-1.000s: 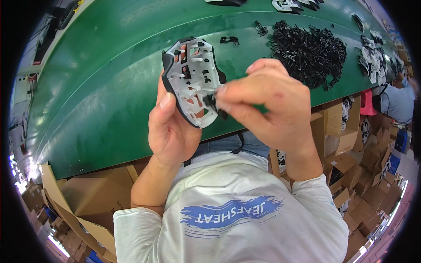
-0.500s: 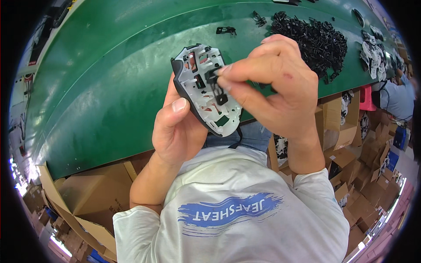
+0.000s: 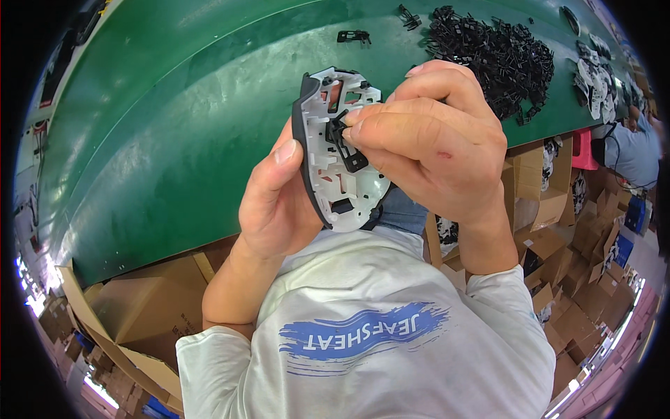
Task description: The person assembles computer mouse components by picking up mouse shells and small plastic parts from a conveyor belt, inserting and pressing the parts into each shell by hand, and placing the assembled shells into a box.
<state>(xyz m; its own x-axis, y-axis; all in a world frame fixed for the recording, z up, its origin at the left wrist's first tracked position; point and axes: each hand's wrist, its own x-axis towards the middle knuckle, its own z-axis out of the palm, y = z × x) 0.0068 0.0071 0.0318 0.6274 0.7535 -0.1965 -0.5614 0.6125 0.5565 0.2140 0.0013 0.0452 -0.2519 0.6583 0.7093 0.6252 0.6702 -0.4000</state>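
Observation:
My left hand point(image 3: 276, 199) is closed round the outer side of an oblong plastic shell point(image 3: 322, 162), its thumb along the edge. The shell is white inside with a black outer rim, and has several cut-outs, ribs and posts. Between thumb and fingers of my right hand point(image 3: 443, 143) is a small black plastic bracket point(image 3: 354, 163). That bracket lies against the shell's inner face, near the middle; whether it is seated there I cannot tell. My right fingers cover its upper end and part of the shell's right edge.
A pile of black brackets point(image 3: 488, 59) lies on the green table point(image 3: 167, 153) at the back right. Two loose brackets point(image 3: 354, 36) lie left of it. White parts point(image 3: 593, 87) are farther right. Cardboard boxes point(image 3: 150, 300) stand below the table's front edge. Another person point(image 3: 631, 150) sits far right.
The shell has shifted right and turned more edge-on. My right hand has brought the black bracket down against the shell's inside, still pinching it.

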